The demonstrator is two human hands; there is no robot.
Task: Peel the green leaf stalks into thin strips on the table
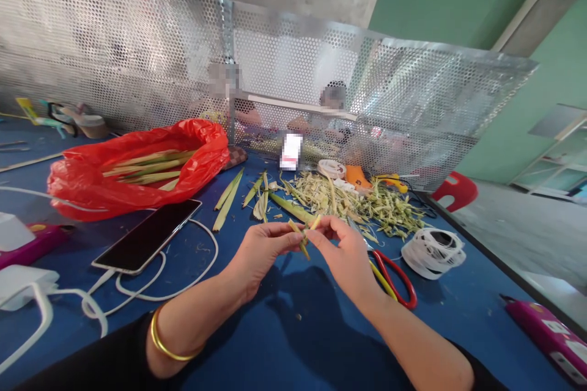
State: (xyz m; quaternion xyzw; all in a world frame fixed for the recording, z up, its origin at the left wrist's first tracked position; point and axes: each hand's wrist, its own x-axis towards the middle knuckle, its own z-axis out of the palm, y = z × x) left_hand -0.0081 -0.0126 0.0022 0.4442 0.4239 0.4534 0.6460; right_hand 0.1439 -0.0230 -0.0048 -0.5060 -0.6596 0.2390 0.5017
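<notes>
Both the left hand [268, 247] and right hand [343, 256] were nearly closed, pinching a leaf [316, 222] over the tabletop [449, 317]; scissors [405, 277] lay to their right.

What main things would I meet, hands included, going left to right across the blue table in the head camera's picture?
Red plastic bag, left hand, right hand, red-handled scissors, white roll, purple power strip near the right edge.
</notes>
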